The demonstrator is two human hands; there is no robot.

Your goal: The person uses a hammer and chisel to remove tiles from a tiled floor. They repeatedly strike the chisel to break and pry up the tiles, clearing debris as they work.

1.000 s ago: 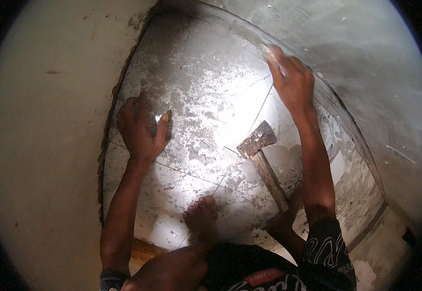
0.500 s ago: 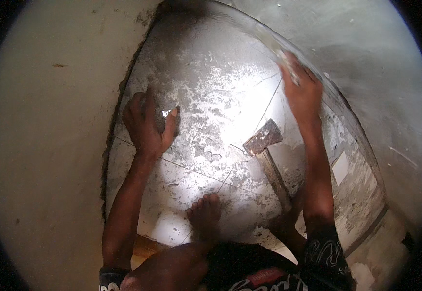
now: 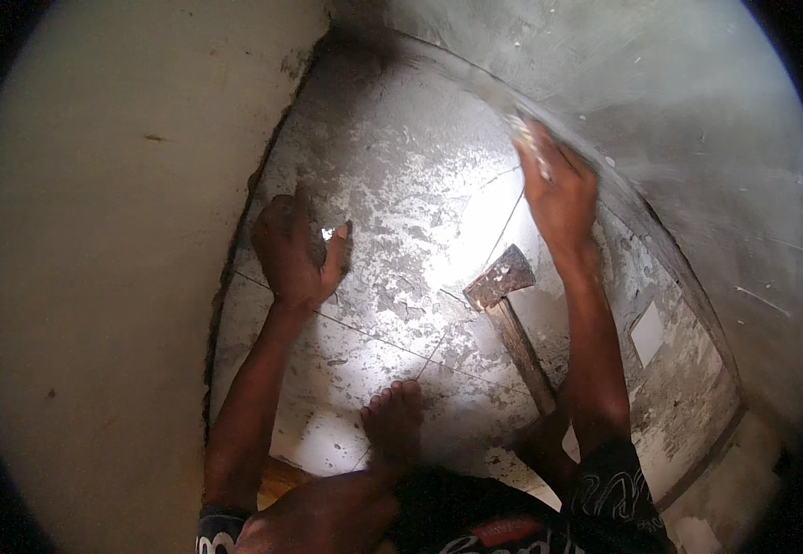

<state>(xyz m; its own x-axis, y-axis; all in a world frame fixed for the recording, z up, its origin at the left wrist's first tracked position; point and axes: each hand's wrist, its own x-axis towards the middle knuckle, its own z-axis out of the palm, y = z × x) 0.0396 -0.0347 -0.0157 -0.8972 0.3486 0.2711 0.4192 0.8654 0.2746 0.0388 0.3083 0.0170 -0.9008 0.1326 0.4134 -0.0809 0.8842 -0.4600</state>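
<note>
The right grip (image 3: 560, 189) is, in the head view, wrapped around a pale tool (image 3: 535, 152), whose far end is too blurred to be made out. The tool is held low along the foot of the right wall (image 3: 697, 138), where the floor (image 3: 392, 157) is met; whether the edge is touched cannot be told. The left grip (image 3: 295, 249) is released, its fingers spread on the floor near the left wall (image 3: 124, 240), and nothing is seen to be held in it.

For good work here, the tool is probably best laid flat along the seam and guided in short, even strokes, with the knuckles tilted clear of the rough wall. Weight is best borne by the left palm, so that the right wrist is left free.

The hatchet (image 3: 512, 319) is lying between the arms, its head near the right forearm (image 3: 595, 351) and its handle pointed toward the body; elbow room should be allowed there. A bare foot (image 3: 392, 415) is planted to its left.
</note>
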